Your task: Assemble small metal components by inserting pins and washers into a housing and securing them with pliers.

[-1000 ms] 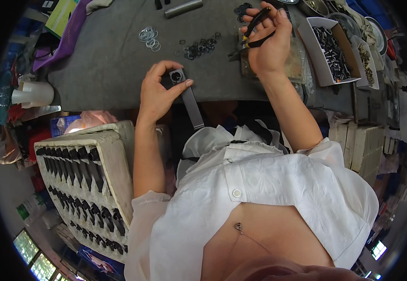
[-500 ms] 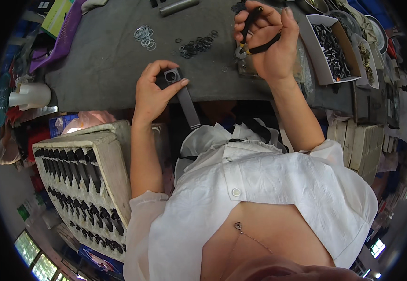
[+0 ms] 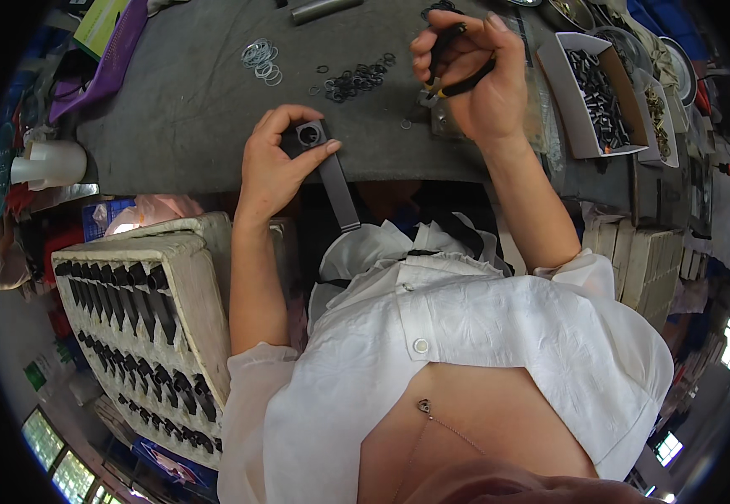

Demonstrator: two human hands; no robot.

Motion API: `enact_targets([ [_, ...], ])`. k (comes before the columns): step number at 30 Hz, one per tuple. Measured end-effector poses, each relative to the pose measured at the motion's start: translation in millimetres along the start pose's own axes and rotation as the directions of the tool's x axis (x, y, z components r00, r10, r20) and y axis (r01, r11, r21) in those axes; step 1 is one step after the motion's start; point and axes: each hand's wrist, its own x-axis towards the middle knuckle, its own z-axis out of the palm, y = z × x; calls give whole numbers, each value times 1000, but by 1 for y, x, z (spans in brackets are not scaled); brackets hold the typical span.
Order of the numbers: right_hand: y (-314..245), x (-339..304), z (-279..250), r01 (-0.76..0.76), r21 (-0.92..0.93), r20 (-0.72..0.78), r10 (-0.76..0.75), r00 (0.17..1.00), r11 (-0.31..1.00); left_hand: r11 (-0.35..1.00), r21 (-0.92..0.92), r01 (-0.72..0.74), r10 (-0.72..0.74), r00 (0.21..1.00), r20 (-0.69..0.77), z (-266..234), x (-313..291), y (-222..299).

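My left hand (image 3: 266,176) is closed on a long dark grey metal bar (image 3: 340,193) at the table's near edge. Thumb and fingers pinch its square upper end, where a round bore faces up; the lower end reaches toward my lap. My right hand (image 3: 499,105) holds pliers (image 3: 468,81) with black handles and yellow near the joint. The handles are spread in my curled fingers, and the jaws point left, apart from the bar. Whether the jaws hold a ring is too small to tell. Between the hands, farther off, lies a pile of small dark retaining rings (image 3: 356,84).
Thin silver rings (image 3: 261,63) and a metal rod (image 3: 324,10) lie on the grey tabletop. At right stands a white box (image 3: 559,97) of dark cylindrical parts. A purple basket (image 3: 117,63) sits far left. Below left, a foam tray (image 3: 188,302) holds rows of black parts.
My right hand has shifted slightly left with the pliers, and their handles are a little closer together. The left hand keeps its hold on the bar. The whole view has shifted slightly.
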Motion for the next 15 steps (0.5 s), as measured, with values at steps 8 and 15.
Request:
enact_targets([
  [8, 1, 8, -1, -148, 50, 104, 142, 984, 988, 1000, -4, 18, -18, 1000, 10, 1, -7, -1],
  [15, -5, 10, 1, 356, -546, 315, -209, 926, 758, 1000, 18, 4, -3, 999, -39, 1, 3, -4],
])
